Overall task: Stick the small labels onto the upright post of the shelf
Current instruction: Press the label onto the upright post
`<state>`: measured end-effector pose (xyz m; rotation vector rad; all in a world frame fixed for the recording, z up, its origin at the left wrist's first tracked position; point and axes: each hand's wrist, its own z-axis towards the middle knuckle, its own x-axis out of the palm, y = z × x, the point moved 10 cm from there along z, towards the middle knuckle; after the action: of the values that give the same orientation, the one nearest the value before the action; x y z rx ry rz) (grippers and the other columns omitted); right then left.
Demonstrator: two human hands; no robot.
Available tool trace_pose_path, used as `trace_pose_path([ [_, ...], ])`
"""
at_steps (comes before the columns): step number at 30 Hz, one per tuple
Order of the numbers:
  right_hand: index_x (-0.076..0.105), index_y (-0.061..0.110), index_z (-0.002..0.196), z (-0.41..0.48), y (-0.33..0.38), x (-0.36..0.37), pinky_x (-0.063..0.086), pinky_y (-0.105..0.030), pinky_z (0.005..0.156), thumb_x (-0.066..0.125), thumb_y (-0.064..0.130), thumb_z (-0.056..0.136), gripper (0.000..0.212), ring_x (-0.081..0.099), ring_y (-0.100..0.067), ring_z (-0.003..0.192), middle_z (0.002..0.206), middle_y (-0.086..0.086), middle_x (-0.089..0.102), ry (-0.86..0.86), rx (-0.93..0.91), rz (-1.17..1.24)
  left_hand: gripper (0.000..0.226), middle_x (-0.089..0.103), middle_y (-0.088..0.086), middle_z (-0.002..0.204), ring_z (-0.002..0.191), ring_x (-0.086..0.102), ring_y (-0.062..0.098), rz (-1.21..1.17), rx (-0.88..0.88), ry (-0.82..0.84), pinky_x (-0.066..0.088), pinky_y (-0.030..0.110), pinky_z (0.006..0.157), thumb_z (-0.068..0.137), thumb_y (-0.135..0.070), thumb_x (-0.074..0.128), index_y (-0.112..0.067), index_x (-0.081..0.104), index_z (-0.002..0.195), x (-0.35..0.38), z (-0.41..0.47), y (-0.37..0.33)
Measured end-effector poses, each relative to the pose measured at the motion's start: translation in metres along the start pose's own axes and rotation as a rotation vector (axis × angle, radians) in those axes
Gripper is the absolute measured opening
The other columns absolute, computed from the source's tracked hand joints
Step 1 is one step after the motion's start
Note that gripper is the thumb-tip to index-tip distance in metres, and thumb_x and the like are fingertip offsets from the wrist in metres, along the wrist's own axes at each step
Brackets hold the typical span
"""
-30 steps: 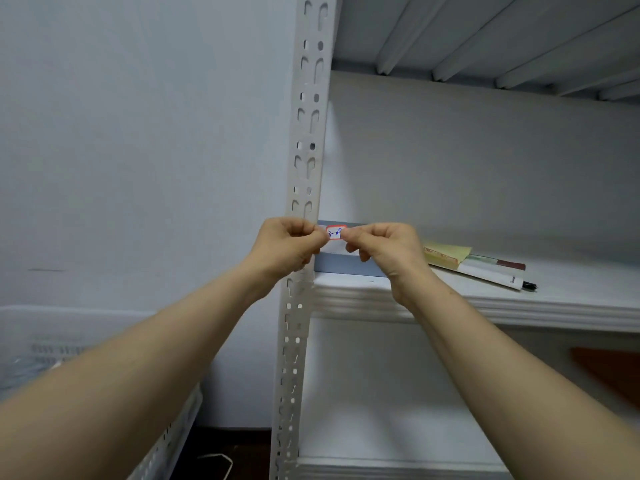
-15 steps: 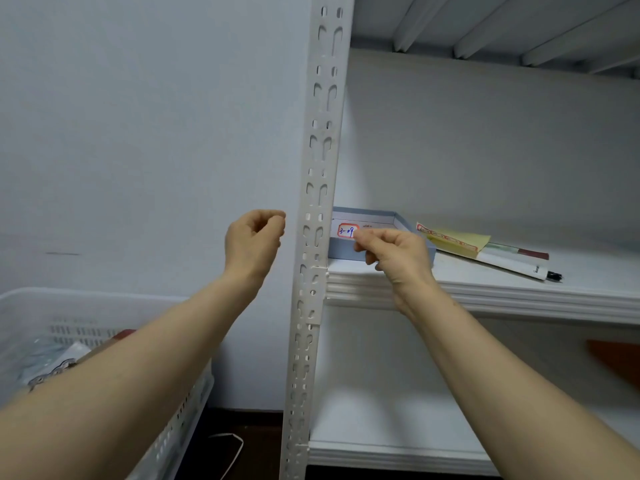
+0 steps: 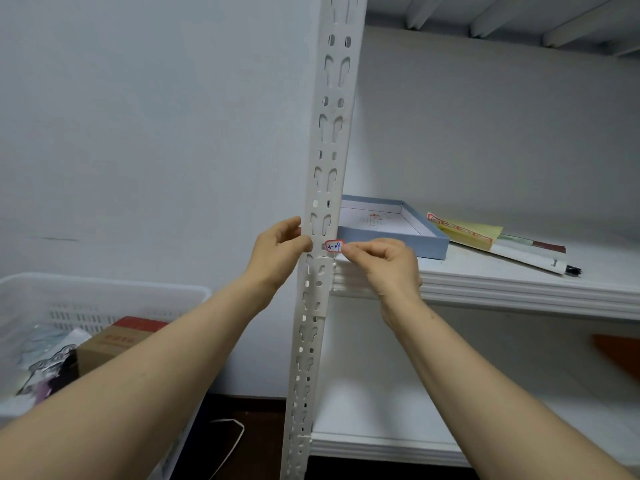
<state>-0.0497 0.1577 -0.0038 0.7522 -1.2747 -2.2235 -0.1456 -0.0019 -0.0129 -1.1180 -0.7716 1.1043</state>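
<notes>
Small label (image 3: 334, 246), white with a red border and blue handwriting, lies against the front face of the upright post (image 3: 331, 133), on its right half, just above where the middle shelf (image 3: 519, 289) meets it. My right hand (image 3: 384, 265) pinches the label's right edge between thumb and forefinger, the other fingers curled under. My left hand (image 3: 277, 252) is on the post's other side at the same height, fingers curled in and holding nothing, the thumb tip touching the post just left of the label. Behind my right hand a shallow blue-grey box (image 3: 394, 239) sits on the shelf, with a yellow sheet (image 3: 467, 230) and a pen (image 3: 540, 263) further right. Down to my left stands a white basket (image 3: 104, 292) with a cardboard carton (image 3: 114, 341) in it.
</notes>
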Motion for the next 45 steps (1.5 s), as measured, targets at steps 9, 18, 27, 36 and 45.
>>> trace_pose_path([
  [9, 0.068, 0.038, 0.071, -0.006, -0.006, 0.006, 0.019, -0.038, 0.106, 0.074, 0.044, 0.072, 0.009, 0.029, -0.012, 0.124, 0.117, 0.016, 0.047, -0.063, 0.075, -0.032, 0.037, 0.073, -0.009, 0.083, 0.075, 0.064, -0.001, -0.054, 0.059, 0.007, 0.05, 0.016, 0.083, 0.081, 0.007, 0.045, -0.019, 0.071, 0.087, 0.0, 0.002, -0.004],
  [18, 0.073, 0.034, 0.076, -0.004, -0.01, 0.008, 0.021, -0.041, 0.105, 0.074, 0.048, 0.07, 0.015, 0.032, -0.014, 0.123, 0.124, 0.013, 0.051, -0.101, 0.095, -0.011, 0.034, 0.074, -0.015, 0.083, 0.081, 0.068, -0.003, -0.081, 0.115, 0.064, 0.049, 0.007, 0.072, 0.083, 0.006, 0.055, -0.023, 0.071, 0.089, 0.002, 0.0, -0.008],
  [27, 0.068, 0.035, 0.064, -0.004, -0.012, 0.011, 0.022, -0.042, 0.105, 0.075, 0.048, 0.069, 0.015, 0.033, -0.014, 0.121, 0.121, 0.013, 0.054, -0.088, 0.118, 0.03, 0.028, 0.074, -0.008, 0.087, 0.077, 0.068, -0.001, -0.111, 0.118, 0.078, 0.049, 0.008, 0.07, 0.081, 0.004, 0.065, -0.009, 0.071, 0.105, 0.003, 0.002, -0.005],
  [36, 0.065, 0.054, 0.064, -0.003, -0.013, 0.019, 0.027, -0.048, 0.102, 0.075, 0.051, 0.063, 0.011, 0.048, -0.019, 0.115, 0.112, 0.007, 0.063, -0.086, 0.128, 0.088, 0.037, 0.075, -0.006, 0.095, 0.098, 0.064, 0.014, -0.107, 0.072, 0.05, 0.045, 0.035, 0.104, 0.078, 0.001, 0.049, -0.023, 0.076, 0.086, 0.0, 0.004, -0.003],
  [45, 0.066, 0.038, 0.056, -0.004, -0.013, 0.016, 0.029, -0.047, 0.101, 0.075, 0.05, 0.067, 0.019, 0.043, -0.018, 0.115, 0.111, 0.009, 0.062, -0.09, 0.143, 0.034, 0.029, 0.075, -0.008, 0.093, 0.096, 0.063, 0.013, -0.116, 0.054, 0.033, 0.046, 0.035, 0.102, 0.071, -0.012, 0.054, -0.026, 0.075, 0.086, -0.001, 0.004, -0.003],
])
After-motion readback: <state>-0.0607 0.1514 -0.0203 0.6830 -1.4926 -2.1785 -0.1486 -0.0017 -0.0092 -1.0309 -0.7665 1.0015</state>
